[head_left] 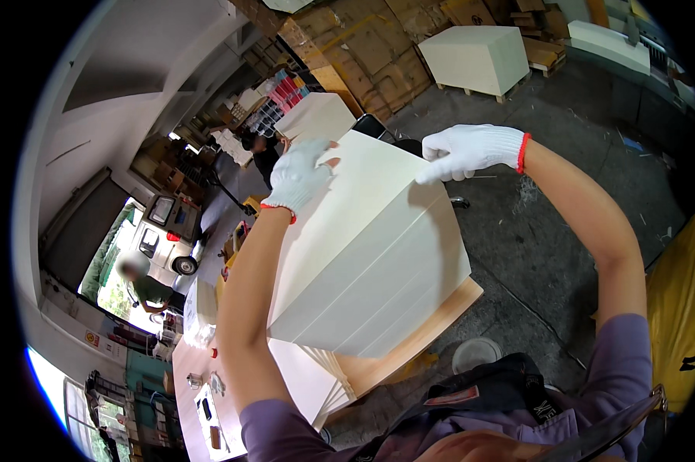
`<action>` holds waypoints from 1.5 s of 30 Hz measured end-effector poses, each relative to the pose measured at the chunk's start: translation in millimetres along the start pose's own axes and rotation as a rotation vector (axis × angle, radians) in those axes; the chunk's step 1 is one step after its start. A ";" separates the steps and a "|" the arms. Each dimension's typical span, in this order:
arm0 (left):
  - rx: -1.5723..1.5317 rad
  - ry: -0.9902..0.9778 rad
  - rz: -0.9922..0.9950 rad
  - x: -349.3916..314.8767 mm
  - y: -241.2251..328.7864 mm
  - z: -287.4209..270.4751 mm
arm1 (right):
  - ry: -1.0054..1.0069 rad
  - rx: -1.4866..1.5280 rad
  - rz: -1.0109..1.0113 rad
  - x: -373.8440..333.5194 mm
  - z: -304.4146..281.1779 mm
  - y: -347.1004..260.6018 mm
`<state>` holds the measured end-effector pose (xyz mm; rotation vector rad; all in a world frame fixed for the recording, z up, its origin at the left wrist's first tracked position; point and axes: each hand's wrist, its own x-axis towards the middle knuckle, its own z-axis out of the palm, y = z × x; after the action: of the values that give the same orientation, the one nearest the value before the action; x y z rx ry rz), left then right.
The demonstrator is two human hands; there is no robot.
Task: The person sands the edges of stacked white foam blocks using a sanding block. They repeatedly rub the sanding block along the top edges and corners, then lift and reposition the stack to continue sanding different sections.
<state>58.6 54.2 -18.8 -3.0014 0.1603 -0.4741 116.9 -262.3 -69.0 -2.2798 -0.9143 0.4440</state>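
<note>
At the far left, a person in a dark green top [155, 290] stands near a parked van [162, 240] by a bright doorway. Lower down, a pinkish table [179, 368] bears small items, among them a white tray-like object [206, 416] with a dark strip. Further in, a second person in dark clothes [266, 160] is partly covered by the wearer's left hand [295, 175]. This hand, in a white glove with a red cuff and bare fingertips, has its fingers loosely spread at the left edge of the top of a large stack of white sheets [371, 269]; whether it presses on the sheets cannot be made out. The stack fills the middle, before the person, on a light wooden board [461, 299], with brown cartons [371, 61] well behind. A pale round tub [475, 356] is on the floor near the board. The gloved right hand [471, 152] is at the stack's far right corner, its fingers bent; whether they pinch any sheet cannot be seen. Behind it, another white stack [475, 58] sits on a pallet, and yellow cloth [680, 308] hangs at far right.
</note>
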 end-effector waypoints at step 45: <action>-1.036 0.058 0.136 -62.4 52.3 27.9 | 0.836 0.427 -0.328 49.9 79.2 -21.6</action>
<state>3.7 12.1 -70.0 -3.9091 0.8451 -0.5962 100.6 -180.6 -116.9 -1.6296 -0.6428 -0.4090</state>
